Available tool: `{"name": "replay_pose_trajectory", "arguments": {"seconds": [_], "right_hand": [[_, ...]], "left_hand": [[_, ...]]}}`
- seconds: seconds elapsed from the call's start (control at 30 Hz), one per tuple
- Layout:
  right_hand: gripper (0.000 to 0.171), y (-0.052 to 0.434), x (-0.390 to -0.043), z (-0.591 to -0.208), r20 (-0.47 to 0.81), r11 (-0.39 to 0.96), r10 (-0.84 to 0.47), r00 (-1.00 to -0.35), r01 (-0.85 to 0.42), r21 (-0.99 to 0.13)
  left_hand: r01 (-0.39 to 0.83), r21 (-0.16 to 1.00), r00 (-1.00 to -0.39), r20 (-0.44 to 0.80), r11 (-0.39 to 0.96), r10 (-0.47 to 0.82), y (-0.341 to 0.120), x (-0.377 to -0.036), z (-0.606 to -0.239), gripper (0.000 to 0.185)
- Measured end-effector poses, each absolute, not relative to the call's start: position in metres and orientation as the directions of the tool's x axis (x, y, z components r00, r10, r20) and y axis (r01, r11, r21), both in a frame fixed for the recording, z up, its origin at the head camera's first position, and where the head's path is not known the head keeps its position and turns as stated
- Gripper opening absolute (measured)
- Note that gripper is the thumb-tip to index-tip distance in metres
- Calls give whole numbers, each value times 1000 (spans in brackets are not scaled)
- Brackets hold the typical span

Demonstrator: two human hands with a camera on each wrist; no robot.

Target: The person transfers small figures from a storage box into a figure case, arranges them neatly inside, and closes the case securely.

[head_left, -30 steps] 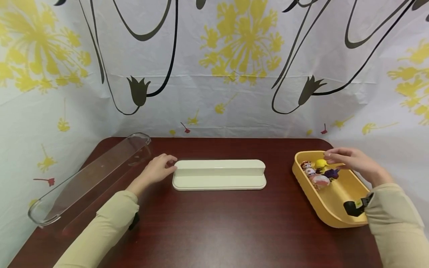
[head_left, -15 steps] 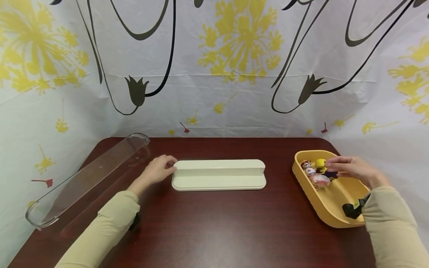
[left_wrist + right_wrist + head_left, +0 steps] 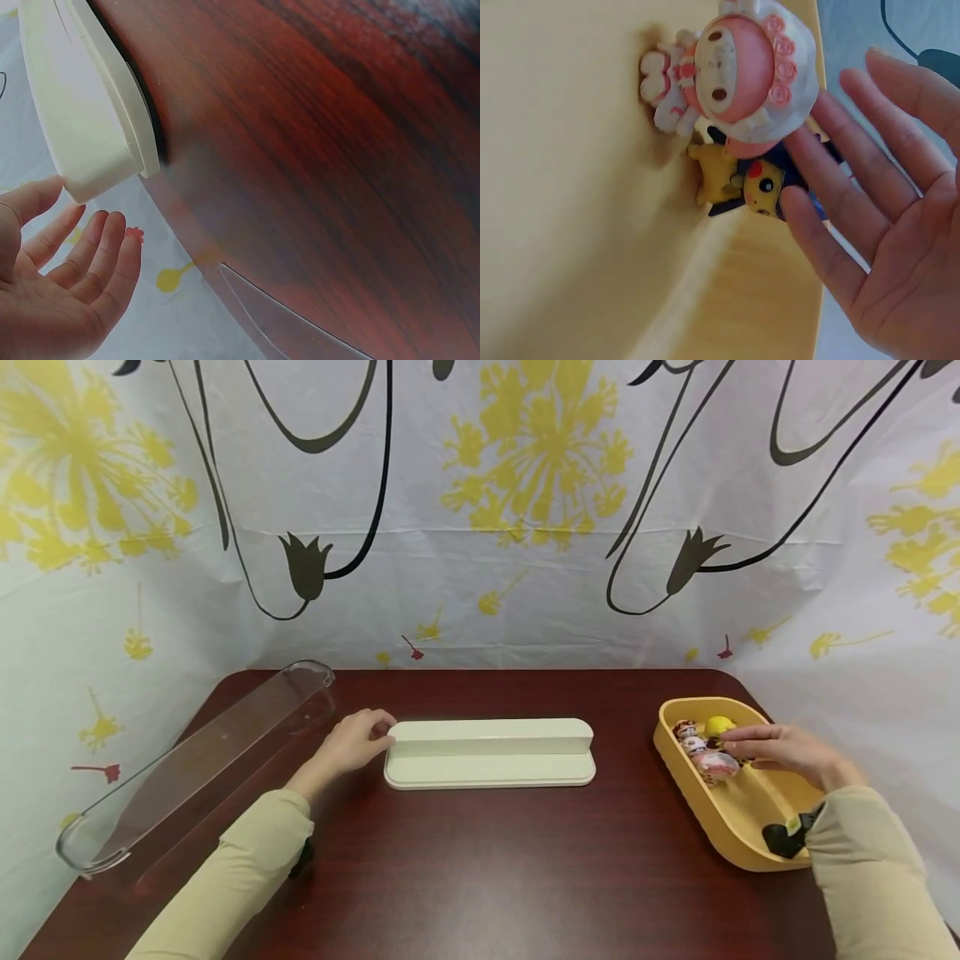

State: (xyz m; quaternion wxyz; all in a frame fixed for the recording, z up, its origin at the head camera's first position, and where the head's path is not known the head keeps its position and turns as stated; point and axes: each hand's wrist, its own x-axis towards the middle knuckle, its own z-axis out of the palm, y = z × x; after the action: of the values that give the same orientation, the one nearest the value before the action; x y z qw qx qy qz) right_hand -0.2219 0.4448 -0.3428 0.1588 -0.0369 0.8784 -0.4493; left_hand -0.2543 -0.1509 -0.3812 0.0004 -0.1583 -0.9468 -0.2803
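In the head view, my left hand is at the left end of a long cream stepped display base. The left wrist view shows its thumb and index fingertips touching the base's end, with the other fingers loosely bent. My right hand is over a yellow tray, fingers extended. Close to those fingertips in the right wrist view are a pink figurine in a white bonnet and a yellow figurine with dark blue clothing. Neither is gripped. Part of the yellow figurine is hidden behind the fingers.
A long clear plastic cover lies diagonally at the table's left side. More small figurines are grouped at the tray's far left. A dark red wooden table lies beneath, with a patterned white cloth behind.
My right hand has moved slightly left and toward the near side over the tray, leaving the yellow figurine at the back more exposed. The left hand stays at the base.
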Motion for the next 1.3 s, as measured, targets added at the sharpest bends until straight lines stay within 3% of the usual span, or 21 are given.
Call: {"name": "replay_pose_trajectory", "arguments": {"seconds": [0.33,0.87,1.3], "right_hand": [[35,445,-222,-344,-292,593,-333,-897,42,-804],[49,438,-229,-349,-382,669,-289,-878,100,-736],[45,441,-233,-355,-412,522,-441,-797,146,-840]], "left_hand": [[296,527,-951,87,797,296,-151,-254,-381,24],[303,528,-949,95,794,300,-151,-254,-383,23],[295,536,-951,82,791,299,-149,-254,-380,24]]}}
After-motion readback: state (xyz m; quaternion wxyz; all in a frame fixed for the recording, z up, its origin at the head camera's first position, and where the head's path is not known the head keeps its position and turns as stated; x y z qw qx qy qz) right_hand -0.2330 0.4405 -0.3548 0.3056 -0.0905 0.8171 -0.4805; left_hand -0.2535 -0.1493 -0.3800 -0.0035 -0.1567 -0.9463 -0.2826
